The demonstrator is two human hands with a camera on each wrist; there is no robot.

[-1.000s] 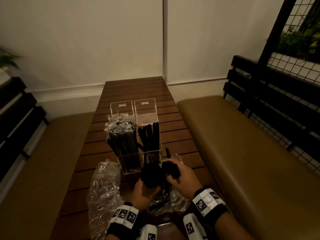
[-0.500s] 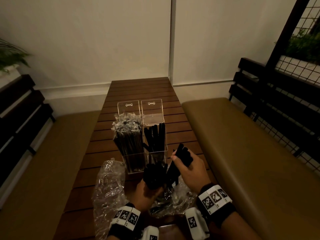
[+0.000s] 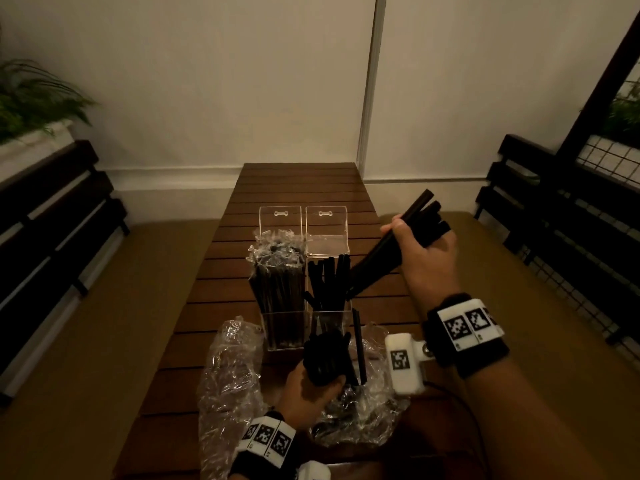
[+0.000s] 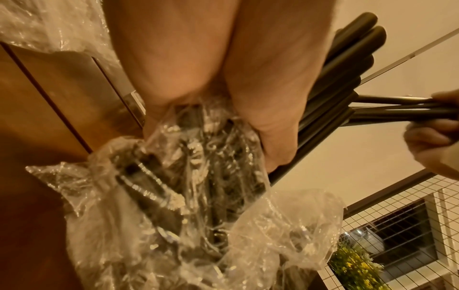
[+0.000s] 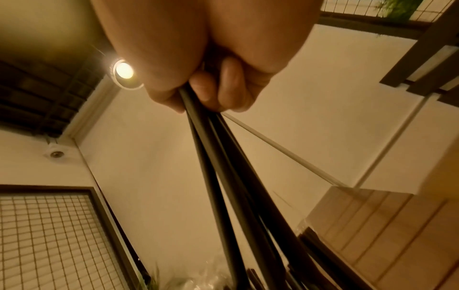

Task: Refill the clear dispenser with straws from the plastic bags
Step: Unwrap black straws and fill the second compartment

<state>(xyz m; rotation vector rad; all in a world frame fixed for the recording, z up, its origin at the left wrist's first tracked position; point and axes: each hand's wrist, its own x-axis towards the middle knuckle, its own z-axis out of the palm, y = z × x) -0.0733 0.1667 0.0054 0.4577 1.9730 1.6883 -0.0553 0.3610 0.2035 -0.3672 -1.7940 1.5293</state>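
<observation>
The black straws (image 3: 377, 263) in the right hand (image 3: 427, 258) are slanted, and their low tips sit right at the top of the right box of the clear dispenser (image 3: 327, 271). If the hand lets go while they lean like this, I think some could miss the box and roll off the tabletop (image 3: 214, 289). They could also bump the straws already standing inside. A hard push might tip the dispenser.

The right hand is closed tight around that small bunch of straws. The left hand (image 3: 311, 389) is curled around a bigger bunch of straws (image 3: 327, 355), standing up out of a crinkly plastic bag (image 3: 360, 414) near the front of the tabletop. If that hold gets loose, those straws could fan out and fall. Another plastic bag (image 3: 230, 382) lies beside it, to the left. The dispenser's left box (image 3: 282, 282) holds wrapped straws.
</observation>
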